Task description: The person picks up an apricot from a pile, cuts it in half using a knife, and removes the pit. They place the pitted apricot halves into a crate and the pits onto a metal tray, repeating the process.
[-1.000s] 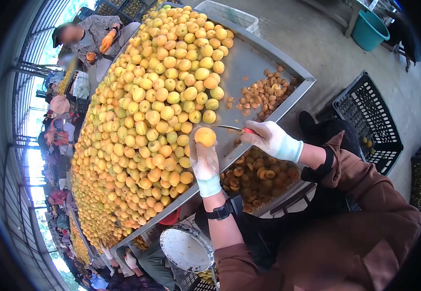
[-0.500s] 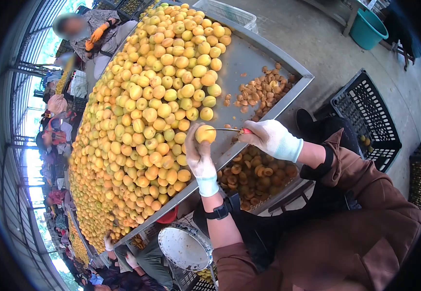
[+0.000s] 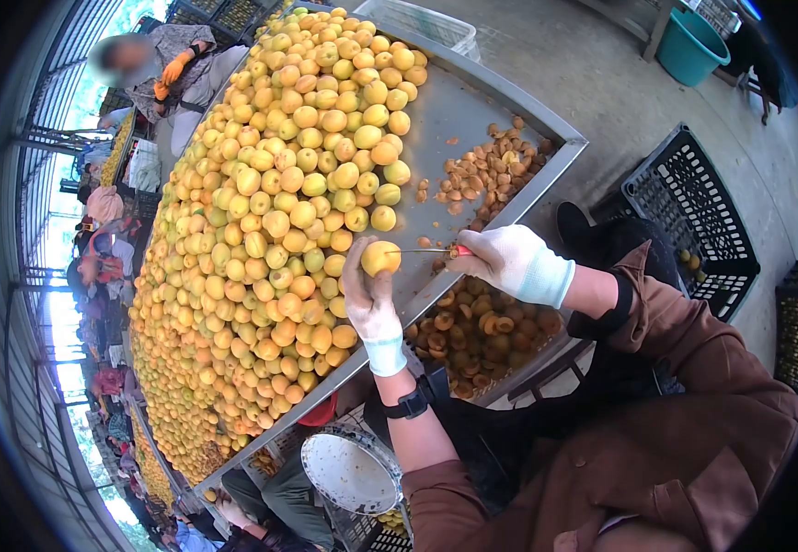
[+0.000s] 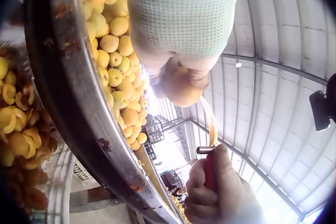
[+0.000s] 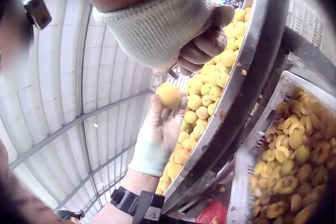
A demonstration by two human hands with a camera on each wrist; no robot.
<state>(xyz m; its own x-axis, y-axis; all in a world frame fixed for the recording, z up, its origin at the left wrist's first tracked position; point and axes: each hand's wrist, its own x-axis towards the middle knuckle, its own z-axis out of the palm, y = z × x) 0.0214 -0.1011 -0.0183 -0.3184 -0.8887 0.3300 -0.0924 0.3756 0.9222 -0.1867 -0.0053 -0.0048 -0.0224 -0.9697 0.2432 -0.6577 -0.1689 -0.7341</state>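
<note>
Knife meets apricot over the tray edge.
Left hand (image 3: 373,308) cups the apricot (image 3: 380,258) steady; right hand (image 3: 505,260) grips the knife (image 3: 426,249), so halves fall into the crate (image 3: 560,342).

A fruit-processing shed, open at the sides.

A long steel worktop (image 3: 509,101) with a raised rim carries a heap of apricots (image 3: 279,212) and a pile of pits (image 3: 491,170); a tray of halved fruit (image 3: 482,336) sits under its edge. Black plastic crates (image 3: 693,212) stand on the concrete floor, a corrugated metal roof (image 5: 79,92) spans overhead, and other workers (image 3: 160,64) sit along the line.
</note>
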